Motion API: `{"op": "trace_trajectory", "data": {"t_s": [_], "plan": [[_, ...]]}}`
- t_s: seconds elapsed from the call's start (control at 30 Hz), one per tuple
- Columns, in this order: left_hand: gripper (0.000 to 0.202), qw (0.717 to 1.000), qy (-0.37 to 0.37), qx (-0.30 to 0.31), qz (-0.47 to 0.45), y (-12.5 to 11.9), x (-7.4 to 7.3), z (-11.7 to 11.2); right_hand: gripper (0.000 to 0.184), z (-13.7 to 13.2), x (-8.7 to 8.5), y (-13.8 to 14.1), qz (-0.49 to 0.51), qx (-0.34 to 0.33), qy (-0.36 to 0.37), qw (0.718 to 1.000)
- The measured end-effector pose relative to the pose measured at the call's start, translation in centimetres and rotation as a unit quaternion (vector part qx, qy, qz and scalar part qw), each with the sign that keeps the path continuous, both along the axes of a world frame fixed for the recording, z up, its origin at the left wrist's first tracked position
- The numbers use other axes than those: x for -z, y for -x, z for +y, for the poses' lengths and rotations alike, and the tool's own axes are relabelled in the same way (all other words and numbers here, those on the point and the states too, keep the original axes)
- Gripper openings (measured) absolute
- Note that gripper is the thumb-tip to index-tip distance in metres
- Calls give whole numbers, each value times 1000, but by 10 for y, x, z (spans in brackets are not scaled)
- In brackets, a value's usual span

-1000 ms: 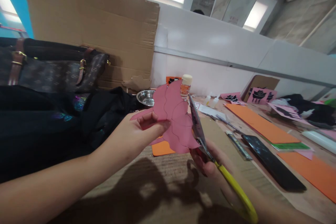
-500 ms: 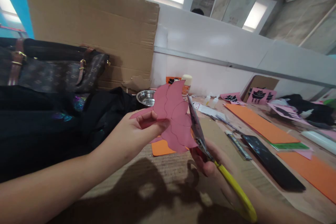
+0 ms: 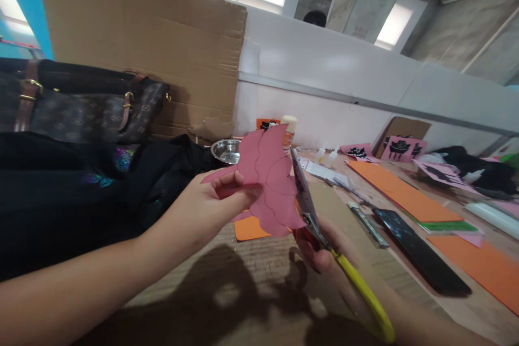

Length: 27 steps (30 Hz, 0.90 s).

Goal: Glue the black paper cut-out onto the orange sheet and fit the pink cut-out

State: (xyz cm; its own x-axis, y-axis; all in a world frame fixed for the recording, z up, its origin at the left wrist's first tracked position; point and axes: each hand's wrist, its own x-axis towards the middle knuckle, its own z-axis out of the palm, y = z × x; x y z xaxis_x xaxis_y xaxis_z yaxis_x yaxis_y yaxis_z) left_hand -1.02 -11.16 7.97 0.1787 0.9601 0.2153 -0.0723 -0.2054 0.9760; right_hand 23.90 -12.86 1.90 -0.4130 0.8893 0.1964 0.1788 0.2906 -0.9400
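Observation:
A pink paper cutout [image 3: 270, 178] with a wavy outline and drawn petal-like lines is pinched between the thumb and fingers of my left hand [image 3: 223, 194]. My right hand [image 3: 324, 248] is closed around scissors [image 3: 306, 200] with a yellow handle, their blades pointing up and away. The blades lie along the right edge of the cutout; whether paper is between them I cannot tell. Below the cutout, a piece of orange paper [image 3: 249, 228] rests on the wooden table [image 3: 194, 297], partly hidden.
Dark clothing [image 3: 121, 200] and a brown bag [image 3: 81, 102] fill the left. A metal bowl [image 3: 225, 150] stands behind the cutout. To the right lie a black phone [image 3: 421, 251], a utility knife [image 3: 368, 225] and an orange sheet [image 3: 401, 189]. A cardboard panel [image 3: 141, 38] rises behind.
Both hands, the pink cutout and the scissors stay almost where they were. In the background, the top of a person's head shows slightly more above the partition.

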Motion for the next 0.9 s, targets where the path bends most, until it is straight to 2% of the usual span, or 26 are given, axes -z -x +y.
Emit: {"op": "trace_trajectory", "data": {"t_s": [0.17,0.43,0.6,0.73,0.9], "plan": [[18,1000,2,-13,8,0,-1,0,56,1,-1,0,12,-11,18,1000],[27,998,12,-53,21,1,-4,-1,61,-3,-4,4,10,30,32,999],[25,998,11,-53,23,1,-4,0,58,0,1,1,10,10,22,1000],[24,998,15,-51,20,2,-2,2,58,0,5,2,28,32,22,999],[23,999,10,-43,19,2,-3,0,56,1,8,2,28,28,-2,999]]}}
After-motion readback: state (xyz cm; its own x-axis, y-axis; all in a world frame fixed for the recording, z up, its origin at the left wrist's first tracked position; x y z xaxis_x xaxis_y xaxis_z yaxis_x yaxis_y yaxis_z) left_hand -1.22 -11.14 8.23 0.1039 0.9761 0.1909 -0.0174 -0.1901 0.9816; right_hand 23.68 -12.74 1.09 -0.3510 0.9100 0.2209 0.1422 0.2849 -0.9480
